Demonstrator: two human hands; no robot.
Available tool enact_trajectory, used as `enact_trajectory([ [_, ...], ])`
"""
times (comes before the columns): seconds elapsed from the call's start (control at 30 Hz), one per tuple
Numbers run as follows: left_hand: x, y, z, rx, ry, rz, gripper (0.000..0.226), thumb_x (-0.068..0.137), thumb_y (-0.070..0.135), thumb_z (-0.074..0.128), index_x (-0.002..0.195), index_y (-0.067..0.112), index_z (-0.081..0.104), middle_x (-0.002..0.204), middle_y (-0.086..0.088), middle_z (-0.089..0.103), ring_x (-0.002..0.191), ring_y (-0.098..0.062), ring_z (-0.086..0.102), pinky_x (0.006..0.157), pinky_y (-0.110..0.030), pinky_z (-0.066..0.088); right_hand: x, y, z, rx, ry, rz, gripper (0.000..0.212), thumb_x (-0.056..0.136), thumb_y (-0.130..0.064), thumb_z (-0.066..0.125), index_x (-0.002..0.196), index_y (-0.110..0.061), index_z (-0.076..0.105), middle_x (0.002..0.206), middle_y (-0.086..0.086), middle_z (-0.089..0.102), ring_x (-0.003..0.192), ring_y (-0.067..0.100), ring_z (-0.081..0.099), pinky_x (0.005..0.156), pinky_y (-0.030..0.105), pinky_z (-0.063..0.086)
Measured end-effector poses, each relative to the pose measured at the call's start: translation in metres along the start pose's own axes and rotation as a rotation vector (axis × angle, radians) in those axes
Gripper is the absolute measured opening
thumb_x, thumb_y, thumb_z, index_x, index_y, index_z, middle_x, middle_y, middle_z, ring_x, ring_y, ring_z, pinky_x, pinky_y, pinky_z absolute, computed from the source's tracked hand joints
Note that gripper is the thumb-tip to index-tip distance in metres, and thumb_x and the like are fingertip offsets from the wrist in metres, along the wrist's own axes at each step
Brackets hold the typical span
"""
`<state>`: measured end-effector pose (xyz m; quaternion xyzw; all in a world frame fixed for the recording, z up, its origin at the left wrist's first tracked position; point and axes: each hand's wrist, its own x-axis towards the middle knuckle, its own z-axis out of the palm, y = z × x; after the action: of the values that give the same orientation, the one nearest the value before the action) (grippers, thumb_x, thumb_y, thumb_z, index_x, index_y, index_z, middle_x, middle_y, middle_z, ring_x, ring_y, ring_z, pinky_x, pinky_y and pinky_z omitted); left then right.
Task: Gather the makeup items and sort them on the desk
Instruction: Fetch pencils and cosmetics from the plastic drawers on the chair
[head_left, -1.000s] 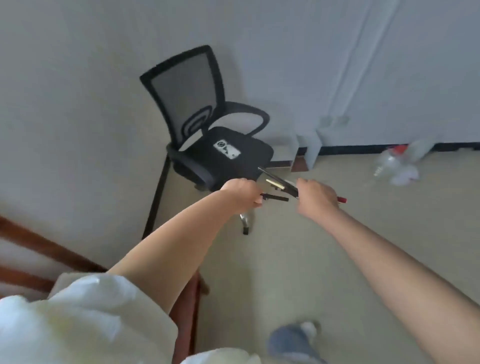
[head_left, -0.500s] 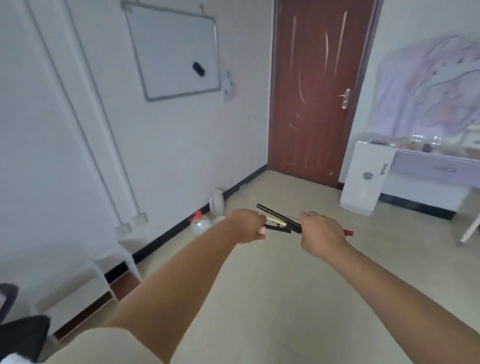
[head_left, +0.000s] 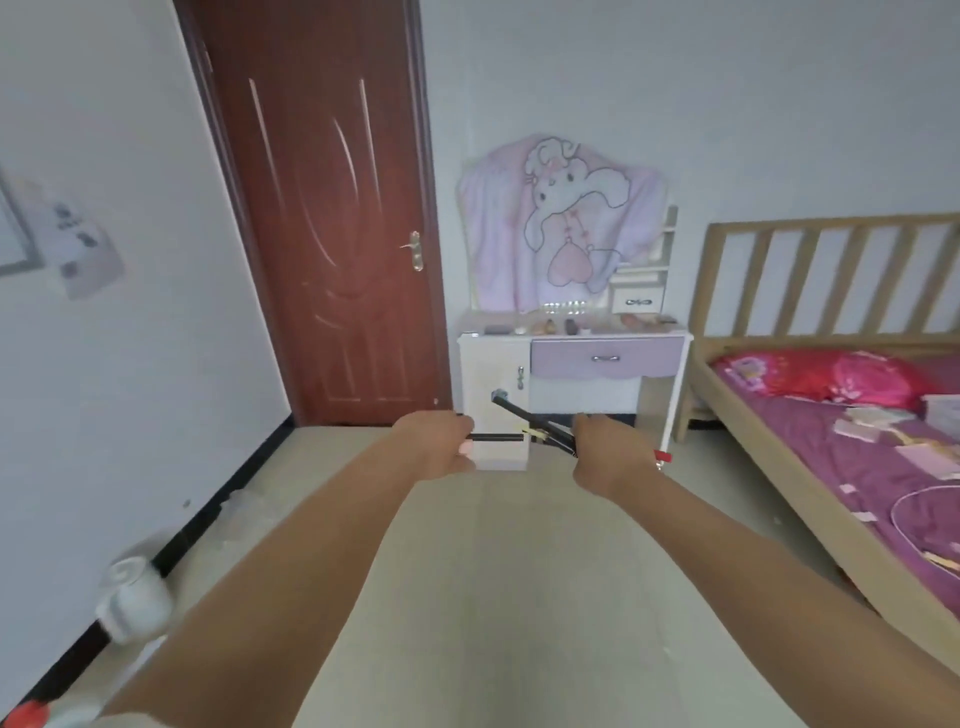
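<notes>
Held out at chest height, the left hand grips one thin black makeup pencil and the right hand clasps several black sticks – red tip behind – facing the dressing desk; no writing legible.

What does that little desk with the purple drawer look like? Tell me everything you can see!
The desk is a small white dressing table standing against the far wall, between the brown door and the wooden bed. It has a lilac drawer with a small metal handle, and a white cupboard door on its left side. A pink cartoon blanket hangs above it. Small items line its top, too blurry to name. No hand touches it.
</notes>
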<state>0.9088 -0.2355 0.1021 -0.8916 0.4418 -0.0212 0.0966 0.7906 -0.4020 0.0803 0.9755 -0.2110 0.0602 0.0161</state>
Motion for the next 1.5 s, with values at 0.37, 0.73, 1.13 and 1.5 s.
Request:
enact_trajectory([
  [0.37, 0.312, 0.002, 0.03, -0.008, 0.168, 0.122, 0.043, 0.093, 0.04, 0.042, 0.119, 0.006, 0.043, 0.118, -0.01, 0.051, 0.108, -0.027, 0.05, 0.08, -0.035, 0.042, 0.221, 0.118, 0.062, 0.013, 0.014, 0.322, 0.032, 0.08, -0.004, 0.047, 0.112, -0.008, 0.042, 0.113, 0.01, 0.05, 0.095, 0.03, 0.057, 0.063, 0.031, 0.034],
  [0.73, 0.608, -0.016, 0.047, -0.13, 0.049, 0.079, 0.047, 0.09, 0.047, 0.045, 0.116, 0.007, 0.045, 0.115, -0.009, 0.054, 0.106, -0.026, 0.051, 0.082, -0.033, 0.042, 0.499, 0.258, 0.139, 0.089, -0.017, 0.284, 0.03, 0.085, -0.005, 0.04, 0.114, -0.009, 0.041, 0.114, 0.008, 0.053, 0.097, 0.027, 0.056, 0.065, 0.028, 0.035],
  [1.13, 0.906, -0.112, 0.075, -0.131, -0.014, 0.011, 0.047, 0.089, 0.046, 0.048, 0.115, 0.007, 0.046, 0.113, -0.01, 0.057, 0.104, -0.026, 0.055, 0.079, -0.031, 0.042, 0.81, 0.333, 0.185, 0.28, -0.078, 0.127, 0.022, 0.084, -0.027, 0.059, 0.082, -0.016, 0.041, 0.075, -0.001, 0.053, 0.075, 0.022, 0.053, 0.059, 0.024, 0.035],
  [1.5, 1.149, -0.148, 0.102, -0.094, -0.074, 0.139, 0.044, 0.091, 0.042, 0.045, 0.114, 0.005, 0.045, 0.116, -0.011, 0.055, 0.105, -0.027, 0.054, 0.079, -0.033, 0.043, 1.033, 0.409, 0.249, 0.12, -0.222, 0.156, 0.028, 0.088, -0.026, 0.054, 0.108, -0.007, 0.047, 0.106, 0.009, 0.059, 0.096, 0.027, 0.058, 0.072, 0.029, 0.04],
])
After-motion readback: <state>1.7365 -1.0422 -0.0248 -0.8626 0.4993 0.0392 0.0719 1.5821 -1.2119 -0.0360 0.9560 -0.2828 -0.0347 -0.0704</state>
